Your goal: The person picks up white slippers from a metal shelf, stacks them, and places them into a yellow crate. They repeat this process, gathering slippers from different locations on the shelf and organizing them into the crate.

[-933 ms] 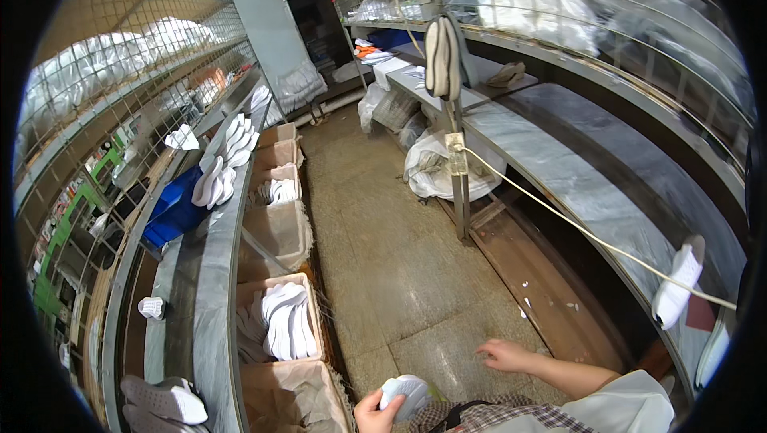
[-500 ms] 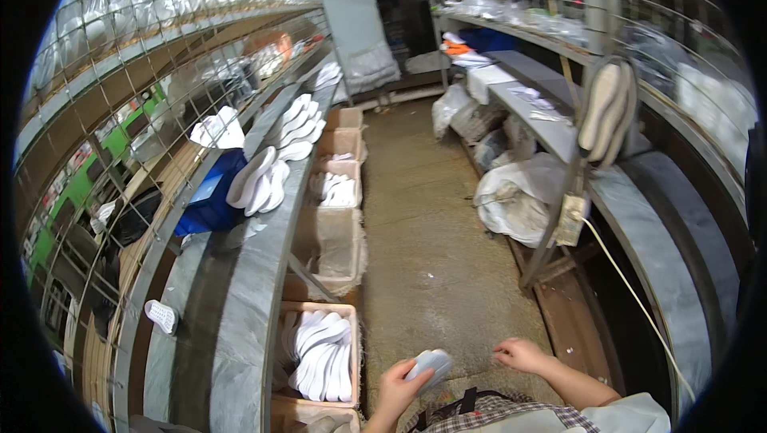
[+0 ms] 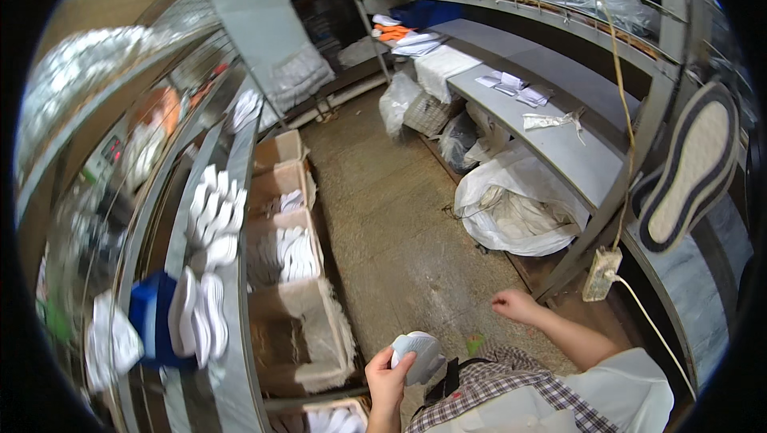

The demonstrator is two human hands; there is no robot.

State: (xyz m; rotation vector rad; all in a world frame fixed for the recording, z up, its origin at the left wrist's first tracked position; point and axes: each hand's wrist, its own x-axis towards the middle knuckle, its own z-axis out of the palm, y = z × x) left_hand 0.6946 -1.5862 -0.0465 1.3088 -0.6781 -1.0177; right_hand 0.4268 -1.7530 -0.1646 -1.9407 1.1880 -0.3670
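My left hand [image 3: 387, 375] grips pale grey-white shoe soles [image 3: 419, 353], thumb on top, in front of my checked apron [image 3: 503, 389]. How many lie together I cannot tell. My right hand [image 3: 513, 305] hangs over the brown floor with its fingers curled, and nothing shows in it. Nearest to my left hand is a bin of white soles [image 3: 339, 419] at the lower edge. Farther up the row stands another bin with white soles [image 3: 292, 253]. More white soles [image 3: 216, 213] lie on the left bench, beside a blue crate [image 3: 153, 317].
A wet-looking aisle [image 3: 375, 225] runs ahead between benches. On the right, a white sack [image 3: 519, 209] bulges out below the bench. A large sole [image 3: 691, 165] hangs from the right post, above a socket box [image 3: 601, 273] with a cable. Lint-edged pink bins [image 3: 296, 345] line the left.
My view has moved forward along the aisle and turned right. The bins and blue crate now appear nearer. The soles remain in my left hand, and my right hand stays curled.
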